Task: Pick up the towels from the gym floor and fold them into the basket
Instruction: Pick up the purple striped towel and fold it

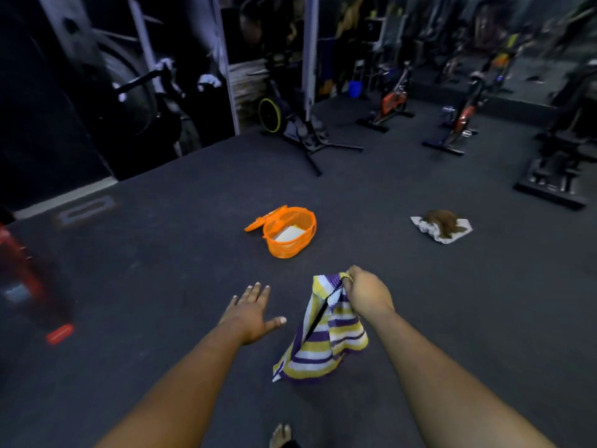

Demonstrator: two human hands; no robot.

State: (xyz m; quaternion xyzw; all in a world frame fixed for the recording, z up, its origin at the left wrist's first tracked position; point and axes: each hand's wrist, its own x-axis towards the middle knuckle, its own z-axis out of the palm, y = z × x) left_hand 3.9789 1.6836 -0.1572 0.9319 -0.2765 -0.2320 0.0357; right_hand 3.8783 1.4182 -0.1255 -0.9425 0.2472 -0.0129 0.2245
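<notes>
My right hand pinches the top of a purple, yellow and white striped towel, which hangs down from it above the dark floor. To its left my left hand is spread flat, fingers apart, holding nothing. Ahead stands an orange mesh basket with its lid tipped open at the back left; something pale and folded lies inside. On the floor to the right a brown towel lies bunched on a white towel.
Exercise bikes and other gym machines line the far side and right edge. A black stand with legs sits behind the basket. A red object is at the left. My bare foot shows at the bottom.
</notes>
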